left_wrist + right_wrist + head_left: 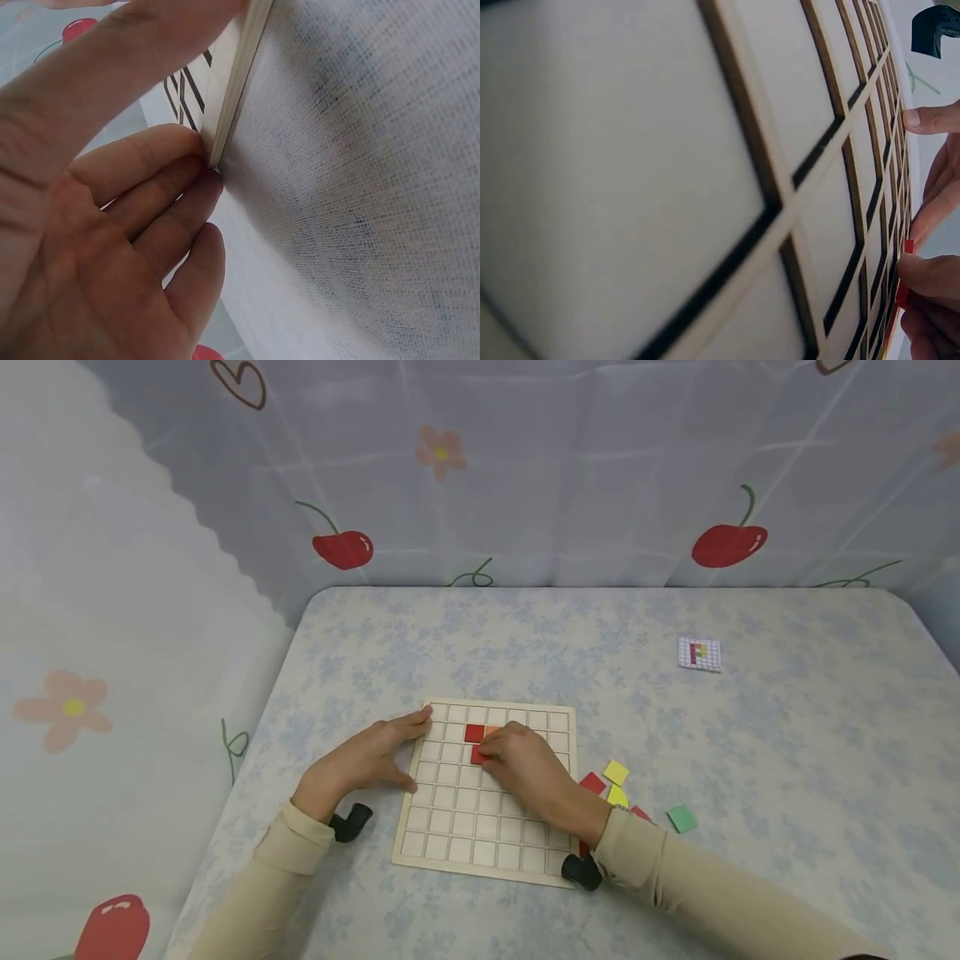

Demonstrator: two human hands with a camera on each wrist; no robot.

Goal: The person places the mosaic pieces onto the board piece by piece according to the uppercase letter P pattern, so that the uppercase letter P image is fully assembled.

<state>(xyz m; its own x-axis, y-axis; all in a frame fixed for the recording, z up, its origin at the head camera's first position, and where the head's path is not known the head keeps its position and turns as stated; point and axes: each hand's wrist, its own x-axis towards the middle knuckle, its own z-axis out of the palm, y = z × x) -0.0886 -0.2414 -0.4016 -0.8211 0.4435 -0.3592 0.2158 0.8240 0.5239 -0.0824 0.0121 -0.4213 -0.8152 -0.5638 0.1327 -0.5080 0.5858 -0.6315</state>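
Note:
A pale wooden grid board (462,823) lies on the table. My left hand (358,758) rests against its left edge, thumb and fingers spread apart; the left wrist view has those fingertips (214,184) touching the board's side. Over the upper middle of the grid, my right hand (534,774) pinches a red square tile (477,755) between thumb and fingers. That red tile (909,279) also shows in the right wrist view. Just above it, another red tile (475,732) sits in a cell, with an orange tile (492,730) beside it, partly covered by the right hand.
Right of the board lie loose tiles: a yellow square (616,772), a rounded yellow piece (617,797), red pieces (592,783) and a green square (682,818). A small card with a coloured grid pattern (699,654) is at the back right. A printed curtain (555,485) hangs behind the table.

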